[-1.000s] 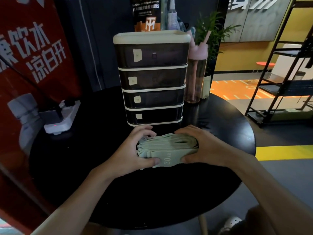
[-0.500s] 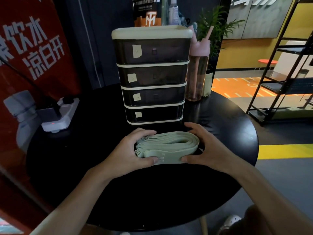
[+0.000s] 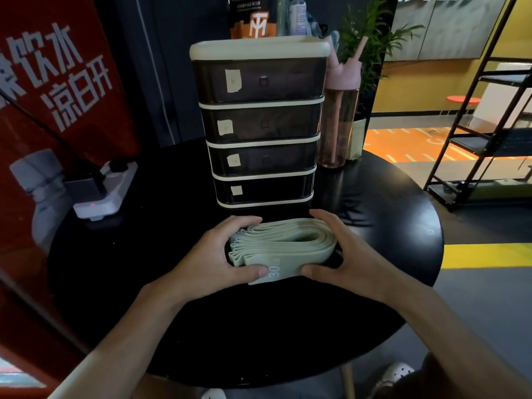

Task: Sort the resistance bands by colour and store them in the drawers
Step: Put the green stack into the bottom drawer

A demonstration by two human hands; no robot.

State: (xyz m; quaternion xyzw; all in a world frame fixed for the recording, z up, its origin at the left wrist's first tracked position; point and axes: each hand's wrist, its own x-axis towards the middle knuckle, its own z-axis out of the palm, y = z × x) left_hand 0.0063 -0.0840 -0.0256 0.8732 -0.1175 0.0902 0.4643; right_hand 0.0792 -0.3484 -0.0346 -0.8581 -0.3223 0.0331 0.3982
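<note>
1. The left hand [image 3: 214, 259] and right hand [image 3: 347, 254] clamp their grip around opposite ends of the folded stack of pale green rubber resistance bands [image 3: 283, 246];
2. the stack rests on the round black bench [image 3: 161, 321];
3. just behind stands the four-tier dark plastic drawer unit with cream trim [image 3: 260, 125], all drawers closed.

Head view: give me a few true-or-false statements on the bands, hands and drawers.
1. The left hand and right hand both grip the green bands in front of the drawers. True.
2. All four drawers are shut. True.
3. The bands are printed 10 LB. False: the print reads 30 LB.
4. The bottle stands left of the drawers. False: it stands to their right; the power strip lies to the left.
</note>
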